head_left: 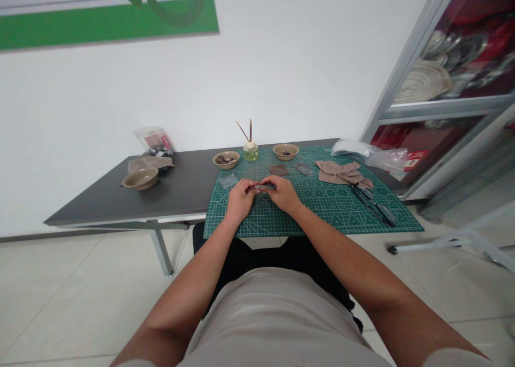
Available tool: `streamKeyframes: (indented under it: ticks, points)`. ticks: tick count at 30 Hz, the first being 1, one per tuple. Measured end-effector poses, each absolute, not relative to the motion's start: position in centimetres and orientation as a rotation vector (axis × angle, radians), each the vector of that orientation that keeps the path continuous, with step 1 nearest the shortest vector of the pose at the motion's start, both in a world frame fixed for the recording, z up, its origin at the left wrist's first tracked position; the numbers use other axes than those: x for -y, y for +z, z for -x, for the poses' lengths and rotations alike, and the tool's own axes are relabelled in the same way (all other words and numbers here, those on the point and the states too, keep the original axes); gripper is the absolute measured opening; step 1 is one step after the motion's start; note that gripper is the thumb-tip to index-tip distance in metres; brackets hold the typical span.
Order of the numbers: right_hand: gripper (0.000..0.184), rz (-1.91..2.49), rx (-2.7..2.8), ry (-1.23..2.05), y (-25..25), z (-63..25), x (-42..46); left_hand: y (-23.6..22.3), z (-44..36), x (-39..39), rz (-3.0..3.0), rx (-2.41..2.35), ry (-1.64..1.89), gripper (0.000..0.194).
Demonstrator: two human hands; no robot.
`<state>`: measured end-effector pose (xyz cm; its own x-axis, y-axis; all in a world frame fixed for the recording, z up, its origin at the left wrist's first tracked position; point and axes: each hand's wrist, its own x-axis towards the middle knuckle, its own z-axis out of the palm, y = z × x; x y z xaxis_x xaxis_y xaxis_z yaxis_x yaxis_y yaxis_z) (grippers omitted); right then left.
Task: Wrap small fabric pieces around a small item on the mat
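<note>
My left hand (241,198) and my right hand (283,193) meet over the green cutting mat (257,225), fingers closed. Between their fingertips is a small, flat grey piece (264,186), partly covered; its kind is too small to tell. Just beyond the hands lie a brown sheet-like piece (278,170) and a grey one (303,169). A pale blue-grey piece (228,181) rests to the left of my left hand. Two tan bowls hold small dark lumps: one bowl (226,166) back left, the other bowl (286,158) back right.
Between the bowls stands a small jar (251,151) with thin sticks. On the right are a brown cloth (338,172), glasses (374,205) and a plastic bag (372,155). Another bowl (140,179), a cloth and a clear bag (154,141) sit on the dark table (181,190) at left.
</note>
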<state>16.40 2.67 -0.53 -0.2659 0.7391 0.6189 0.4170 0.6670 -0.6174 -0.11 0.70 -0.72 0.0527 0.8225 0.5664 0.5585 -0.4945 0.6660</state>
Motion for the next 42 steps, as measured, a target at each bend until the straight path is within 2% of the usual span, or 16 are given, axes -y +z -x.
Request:
streamKeyframes:
  ticks: [32,42]
  points:
    - [0.007,0.888,1.974,0.292,-0.84,-16.36,-2.31,-0.94,0.15,-0.54,-1.957,-1.362,1.494,0.021]
    - [0.005,0.824,1.945,0.39,-0.83,-16.49,-2.73,-1.02,0.22,-0.69,-1.925,-1.38,1.461,0.017]
